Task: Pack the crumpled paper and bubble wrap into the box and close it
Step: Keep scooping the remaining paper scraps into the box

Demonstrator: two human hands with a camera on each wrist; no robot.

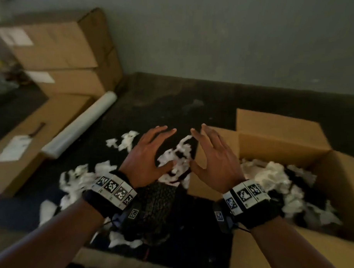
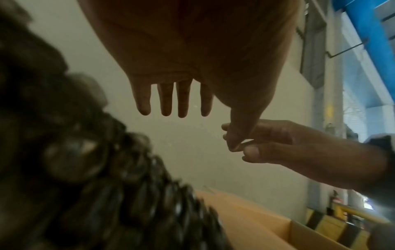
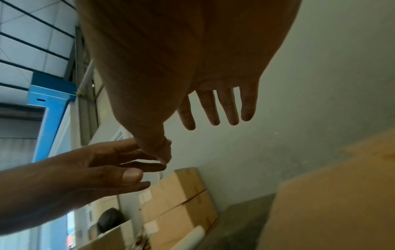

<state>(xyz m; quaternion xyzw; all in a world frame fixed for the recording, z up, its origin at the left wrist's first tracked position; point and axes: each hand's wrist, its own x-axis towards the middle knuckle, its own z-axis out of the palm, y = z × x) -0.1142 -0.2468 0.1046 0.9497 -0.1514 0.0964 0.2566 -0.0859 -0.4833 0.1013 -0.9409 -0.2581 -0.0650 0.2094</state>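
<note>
**Two empty hands above the paper pile**

Both hands are up in the air, side by side, with their palms turned toward each other. The left hand point(image 1: 146, 152) has its fingers point(image 1: 164, 131) spread out and almost straight. It holds nothing. The right hand point(image 1: 215, 157) looks the same, with straight, spread fingers point(image 1: 200, 134) and nothing in them. The fingertips of the two hands are near each other but do not touch.

Under the hands, white crumpled paper point(image 1: 177, 160) lies scattered on the dark floor point(image 1: 163, 99). More bits lie to the left, near the left wrist. A dark sheet of bubble wrap point(image 1: 157, 205) lies on the floor between the two wrists, just beside the box.

The open box point(image 1: 272, 141) sits on the right with its flaps standing up. Some white paper is already inside it.

On the left lies a white roll point(image 1: 80, 126), next to closed cardboard boxes point(image 1: 60, 55) stacked by the wall.
</note>
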